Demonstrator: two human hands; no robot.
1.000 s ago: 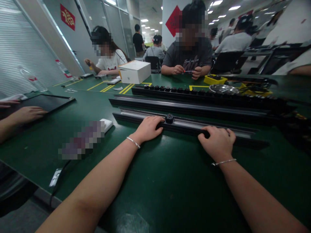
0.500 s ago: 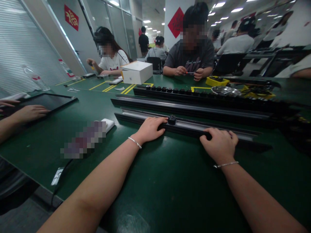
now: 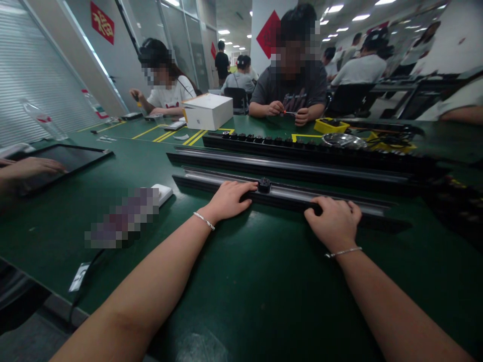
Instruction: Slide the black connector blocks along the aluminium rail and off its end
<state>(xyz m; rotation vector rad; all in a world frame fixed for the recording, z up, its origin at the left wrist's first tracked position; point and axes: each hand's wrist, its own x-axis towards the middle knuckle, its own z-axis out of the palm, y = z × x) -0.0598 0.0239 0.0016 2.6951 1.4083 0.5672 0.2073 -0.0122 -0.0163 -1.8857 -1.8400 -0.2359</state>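
Note:
A long black rail (image 3: 285, 200) with a grey metallic channel lies across the green table in front of me. On its near side, my left hand (image 3: 231, 200) is closed around the left part, thumb at the front and fingers over the top. A small black block (image 3: 264, 185) sits upright in the channel, just right of my left fingertips. Farther right, my right hand (image 3: 335, 221) wraps over the same rail, thumb against its front edge. Its fingers partly hide the channel.
Behind lie a second black rail (image 3: 241, 160) and a third rail (image 3: 271, 142) bearing several black blocks. A white box (image 3: 211, 111), a metal dish (image 3: 343, 141) and a yellow tray (image 3: 331, 125) stand farther back. At left are a framed dark panel (image 3: 81, 157) under a co-worker's hand (image 3: 35, 171) and a power strip (image 3: 164, 194).
The view has shifted slightly, so most things appear a little farther left. Both my hands keep their hold on the rail. The co-worker's hand at left has moved a little over the panel.

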